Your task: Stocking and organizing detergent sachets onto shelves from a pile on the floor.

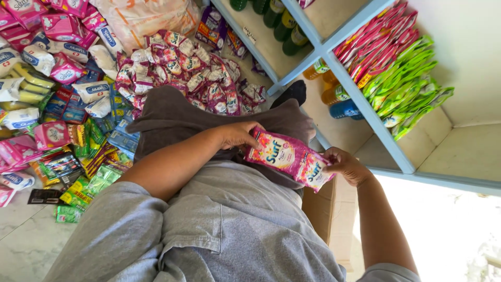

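Note:
Both my hands hold a stack of pink detergent sachets [289, 156] over my lap. My left hand [237, 134] grips its left end from above, fingers curled over the edge. At the right end, my right hand [344, 165] pinches the corner. The sachets lie flat between the hands, above my brown trousers [172, 117] and grey shirt [235, 224]. Just to the right stands a light blue shelf unit [365, 112], whose upper right compartment holds rows of pink sachets [376, 49] and green sachets [409, 94].
A heap of pink and white sachets [193, 73] lies on the floor past my knees. Many mixed packets [57, 104] cover the floor at the left. Green bottles [282, 23] and orange and blue bottles [336, 96] stand in the shelves. A cardboard box [319, 211] sits by my right side.

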